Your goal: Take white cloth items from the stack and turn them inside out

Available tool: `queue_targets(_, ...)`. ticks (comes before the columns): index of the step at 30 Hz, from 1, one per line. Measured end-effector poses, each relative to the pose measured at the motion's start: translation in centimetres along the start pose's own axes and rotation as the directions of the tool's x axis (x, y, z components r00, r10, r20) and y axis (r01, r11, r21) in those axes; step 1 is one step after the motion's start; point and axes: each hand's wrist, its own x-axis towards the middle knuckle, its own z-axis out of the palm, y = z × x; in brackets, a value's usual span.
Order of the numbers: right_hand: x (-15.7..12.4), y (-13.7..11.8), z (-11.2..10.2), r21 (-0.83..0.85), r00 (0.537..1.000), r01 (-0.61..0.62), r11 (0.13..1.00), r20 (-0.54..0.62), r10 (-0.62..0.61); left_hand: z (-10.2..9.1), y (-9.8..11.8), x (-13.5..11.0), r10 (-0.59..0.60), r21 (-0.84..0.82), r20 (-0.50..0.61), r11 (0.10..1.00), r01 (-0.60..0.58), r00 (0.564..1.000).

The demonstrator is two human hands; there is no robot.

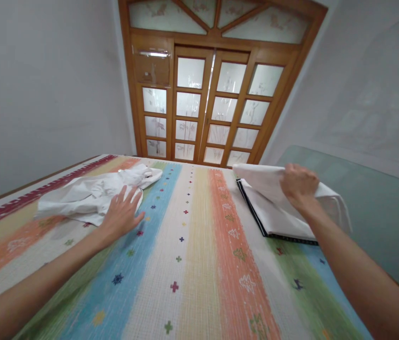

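On the striped table cover, the left hand lies flat with fingers spread wide, its fingertips on the near edge of a crumpled white garment. At the right, the right hand curls over a folded white cloth. Its fingertips are hidden on the far side, so it seems to be gripping a fold. That cloth rests on a black-edged white piece, partly covered and hard to identify. Both forearms are cut off by the frame.

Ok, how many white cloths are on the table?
2: a crumpled one under the left hand, a folded one in the right hand. The black-edged piece beneath may be a third.
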Motion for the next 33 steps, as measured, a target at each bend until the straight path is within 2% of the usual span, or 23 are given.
queue_targets(1,0.2,-0.2,-1.5,0.024,0.998,0.041,0.999,-0.039,-0.040,-0.1,0.7,0.0,0.033,-0.083,-0.007,0.996,-0.034,0.999)
queue_targets(2,0.4,-0.6,-3.0,0.051,0.996,0.034,0.998,-0.085,-0.030,-0.3,1.5,0.2,0.064,-0.173,-0.016,0.983,-0.066,0.998)
queue_targets(5,0.8,-1.7,-7.2,0.243,0.994,0.084,0.966,-0.088,-0.064,-1.1,4.1,1.3,0.114,-0.456,-0.051,0.881,-0.124,0.992)
queue_targets(7,1.2,-2.3,-9.4,0.338,0.992,0.126,0.933,-0.050,-0.115,-1.8,5.8,2.0,0.102,-0.638,-0.027,0.764,-0.095,0.994)
queue_targets(9,1.8,-2.8,-10.8,0.411,0.988,0.144,0.900,-0.008,-0.154,-2.7,7.2,2.4,0.108,-0.797,0.029,0.603,-0.043,0.994)
queue_targets(11,2.4,-3.6,-11.0,0.470,0.981,0.139,0.872,0.055,-0.186,-3.4,8.3,2.5,0.150,-0.906,0.053,0.424,-0.016,0.987)
queue_targets(13,2.6,-4.8,-9.9,0.512,0.963,0.141,0.847,0.126,-0.237,-3.9,8.8,2.4,0.168,-0.957,0.052,0.290,0.001,0.984)
queue_targets(14,2.5,-5.6,-8.9,0.522,0.947,0.157,0.838,0.161,-0.278,-4.0,8.9,2.3,0.154,-0.966,0.052,0.259,0.010,0.987)
queue_targets(16,1.8,-7.4,-6.5,0.497,0.913,0.204,0.844,0.215,-0.347,-3.7,8.7,2.0,0.081,-0.961,0.046,0.276,0.022,0.996)
queue_targets(17,1.3,-8.2,-5.2,0.472,0.878,0.247,0.846,0.259,-0.401,-3.3,8.3,1.9,0.037,-0.947,0.037,0.320,0.023,0.999)
queue_targets(19,-0.3,-9.5,-2.9,0.420,0.796,0.311,0.853,0.376,-0.475,-2.3,7.2,1.3,-0.021,-0.882,0.016,0.470,0.024,1.000)
queue_targets(21,-2.1,-10.2,-1.5,0.467,0.685,0.395,0.791,0.424,-0.593,-1.4,5.9,0.5,0.038,-0.764,0.008,0.645,-0.018,0.999)
queue_targets(23,-4.2,-10.4,-1.1,0.605,0.524,0.464,0.647,0.402,-0.751,-0.9,4.9,-0.5,0.205,-0.632,0.033,0.763,-0.138,0.978)
queue_targets(24,-5.4,-10.4,-1.2,0.669,0.431,0.475,0.572,0.389,-0.814,-0.8,4.6,-0.9,0.299,-0.581,0.053,0.785,-0.214,0.953)
queue_targets(26,-8.0,-10.4,-1.6,0.747,0.228,0.477,0.462,0.403,-0.886,-0.9,4.6,-1.8,0.452,-0.527,0.093,0.778,-0.341,0.887)
queue_targets(28,-10.9,-10.5,-2.1,0.759,0.039,0.513,0.401,0.446,-0.894,-1.1,5.4,-2.3,0.553,-0.510,0.106,0.744,-0.432,0.827)
queue_targets(29,-12.2,-10.6,-2.3,0.745,-0.008,0.537,0.395,0.473,-0.881,-1.1,5.9,-2.4,0.590,-0.503,0.104,0.725,-0.469,0.801)
queue_targets(31,-14.5,-10.6,-2.7,0.705,0.001,0.595,0.385,0.479,-0.878,-0.8,6.9,-2.3,0.648,-0.487,0.100,0.693,-0.531,0.755)
queue_targets(33,-15.8,-10.5,-3.1,0.696,0.017,0.635,0.334,0.420,-0.907,-0.1,7.6,-1.8,0.685,-0.473,0.106,0.672,-0.569,0.721)
